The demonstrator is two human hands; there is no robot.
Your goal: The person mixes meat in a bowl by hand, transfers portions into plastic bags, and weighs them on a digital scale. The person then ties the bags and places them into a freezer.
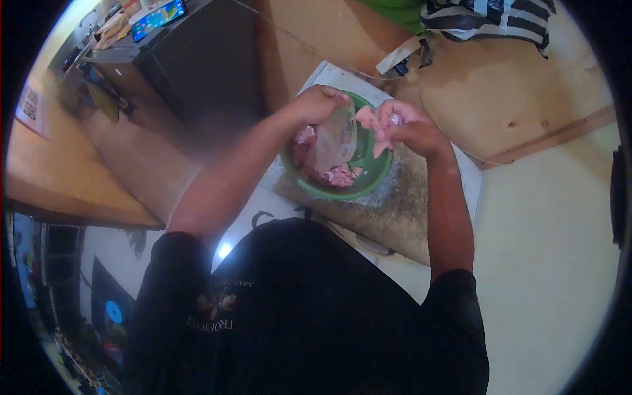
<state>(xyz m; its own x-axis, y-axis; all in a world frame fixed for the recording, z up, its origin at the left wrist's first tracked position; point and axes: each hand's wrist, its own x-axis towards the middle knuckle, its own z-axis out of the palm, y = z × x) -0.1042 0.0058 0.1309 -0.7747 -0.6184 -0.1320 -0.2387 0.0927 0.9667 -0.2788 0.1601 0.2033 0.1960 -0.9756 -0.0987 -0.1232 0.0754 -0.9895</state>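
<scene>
My left hand (pixel 322 104) is closed on the top edge of a clear plastic bag (pixel 334 138), which hangs over a green basin (pixel 376 172). Pale pink raw meat (pixel 380 128) is in my closed right hand (pixel 409 125), with pieces sticking out between and below the fingers above the basin's right side. More raw meat (pixel 339 176) lies in the basin at the near side, and darker red meat shows along the left wall. The bag covers part of the basin's inside.
The basin stands on a worn, stained board-like top (pixel 415 204). A dark cabinet (pixel 197 66) at the left carries a lit phone (pixel 158 20). Plywood walls rise behind, with a striped black-and-white bag (pixel 487 26) at the upper right.
</scene>
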